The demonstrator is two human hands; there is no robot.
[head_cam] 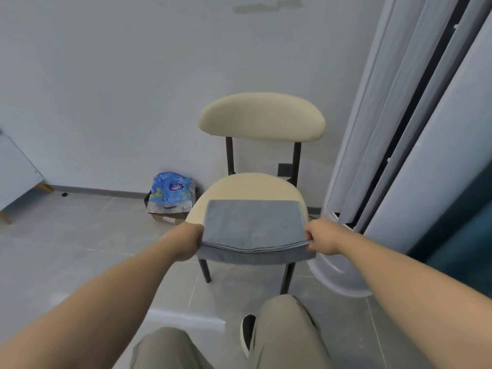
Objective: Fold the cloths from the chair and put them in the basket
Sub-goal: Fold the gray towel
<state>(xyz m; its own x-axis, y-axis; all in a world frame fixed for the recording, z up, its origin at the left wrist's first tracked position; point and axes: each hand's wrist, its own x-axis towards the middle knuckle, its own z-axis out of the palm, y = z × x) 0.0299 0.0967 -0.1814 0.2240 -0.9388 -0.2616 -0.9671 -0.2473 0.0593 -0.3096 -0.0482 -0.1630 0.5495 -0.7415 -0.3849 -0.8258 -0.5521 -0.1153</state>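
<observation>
A grey-blue cloth [253, 225] lies folded over on the round cream seat of the chair [247, 186], with its near edge hanging past the seat's front. My left hand [187, 242] grips the cloth's near left corner. My right hand [320, 239] pinches the near right corner. Both hands hold the doubled edge slightly lifted between them. No basket is in view.
The chair has a cream backrest [262, 117] and dark legs and stands against a pale wall. A blue plastic bag [170, 194] sits on a cardboard box at the left of the chair. A tall white appliance [399, 155] stands to the right. My knees are at the bottom.
</observation>
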